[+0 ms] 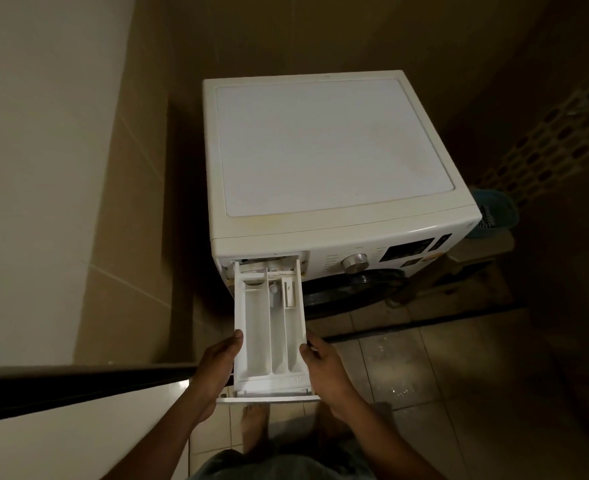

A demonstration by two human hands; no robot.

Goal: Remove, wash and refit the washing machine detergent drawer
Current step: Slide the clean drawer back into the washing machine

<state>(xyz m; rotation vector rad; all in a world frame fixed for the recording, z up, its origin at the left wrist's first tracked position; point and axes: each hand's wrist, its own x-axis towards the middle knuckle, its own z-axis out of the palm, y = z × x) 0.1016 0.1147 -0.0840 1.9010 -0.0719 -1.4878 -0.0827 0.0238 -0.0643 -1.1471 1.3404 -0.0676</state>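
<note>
The long white plastic drawer, with three smooth troughs, sticks far out of the boxy washing machine. The left hand and right hand each grip one side wall.

Single head view, steeply downward, close above washing machine front.

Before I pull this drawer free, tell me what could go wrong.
The drawer is almost out, only its rear in the washing machine; it may jam or drop free suddenly. Your left hand and right hand hold just its side walls, above a bare foot. The floor looks splashed: slip risk.
</note>
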